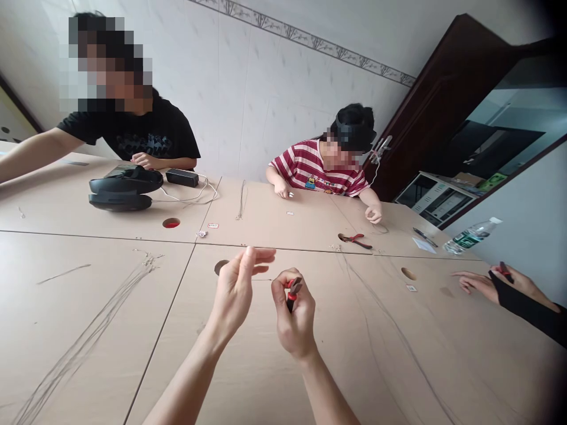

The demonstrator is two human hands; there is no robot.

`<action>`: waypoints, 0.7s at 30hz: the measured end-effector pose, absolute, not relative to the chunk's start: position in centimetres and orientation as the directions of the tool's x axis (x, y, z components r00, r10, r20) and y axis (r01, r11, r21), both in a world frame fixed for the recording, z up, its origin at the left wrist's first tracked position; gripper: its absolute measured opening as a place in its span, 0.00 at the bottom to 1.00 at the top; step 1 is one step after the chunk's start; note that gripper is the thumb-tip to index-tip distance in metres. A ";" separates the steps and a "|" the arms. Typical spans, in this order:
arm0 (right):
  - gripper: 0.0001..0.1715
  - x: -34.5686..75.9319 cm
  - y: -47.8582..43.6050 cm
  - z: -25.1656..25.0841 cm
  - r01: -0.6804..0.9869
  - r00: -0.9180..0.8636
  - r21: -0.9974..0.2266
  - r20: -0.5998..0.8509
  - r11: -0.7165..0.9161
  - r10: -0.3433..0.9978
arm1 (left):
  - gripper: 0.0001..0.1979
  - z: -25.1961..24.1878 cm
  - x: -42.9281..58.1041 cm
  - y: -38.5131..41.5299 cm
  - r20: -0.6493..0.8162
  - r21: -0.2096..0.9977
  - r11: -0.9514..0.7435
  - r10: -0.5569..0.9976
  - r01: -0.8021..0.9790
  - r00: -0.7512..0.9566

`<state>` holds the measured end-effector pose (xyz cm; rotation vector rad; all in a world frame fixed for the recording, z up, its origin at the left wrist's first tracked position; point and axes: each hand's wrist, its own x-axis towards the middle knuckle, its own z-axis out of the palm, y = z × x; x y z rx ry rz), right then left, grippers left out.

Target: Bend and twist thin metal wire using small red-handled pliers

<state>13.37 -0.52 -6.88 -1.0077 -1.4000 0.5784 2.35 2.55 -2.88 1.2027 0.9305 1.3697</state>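
My right hand (296, 316) is wrapped round small pliers (293, 292) with red and black handles, their metal jaws pointing up. Beside it, my left hand (237, 289) is raised over the table (230, 366), fingers stretched toward the right and nothing visible in it. The two hands do not touch. A bundle of thin grey cords (95, 330) with small metal ends lies to the left. More long thin cords (398, 330) run across the table on the right.
Two people sit across the table; another person's hands hold pliers at right (505, 270). A black headset (126, 188), a black box (182, 177), red-handled pliers (357, 239), a water bottle (472, 236) and a pen (425, 237) lie around. The tabletop has round holes.
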 end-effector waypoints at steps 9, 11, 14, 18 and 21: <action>0.13 14.0 -0.1 -7.2 0.306 0.194 -0.835 0.525 0.457 0.829 | 0.22 -3.7 3.0 2.5 0.057 0.997 -0.042 0.973 -0.069 0.224; 0.14 13.9 -0.1 -7.1 0.309 0.199 -0.839 0.517 0.448 0.833 | 0.20 -3.6 3.1 2.4 0.024 0.995 -0.001 0.974 -0.102 0.226; 0.14 13.9 0.0 -7.1 0.299 0.206 -0.845 0.510 0.443 0.835 | 0.14 -3.4 3.1 2.4 -0.028 0.989 0.056 0.979 -0.135 0.202; 0.14 13.9 0.1 -7.4 0.278 0.209 -0.851 0.506 0.445 0.837 | 0.08 -3.3 3.0 2.4 -0.072 0.983 0.105 0.974 -0.148 0.213; 0.14 13.9 0.2 -7.5 0.284 0.216 -0.849 0.509 0.446 0.833 | 0.06 -3.4 3.0 2.5 -0.069 0.985 0.099 0.976 -0.140 0.204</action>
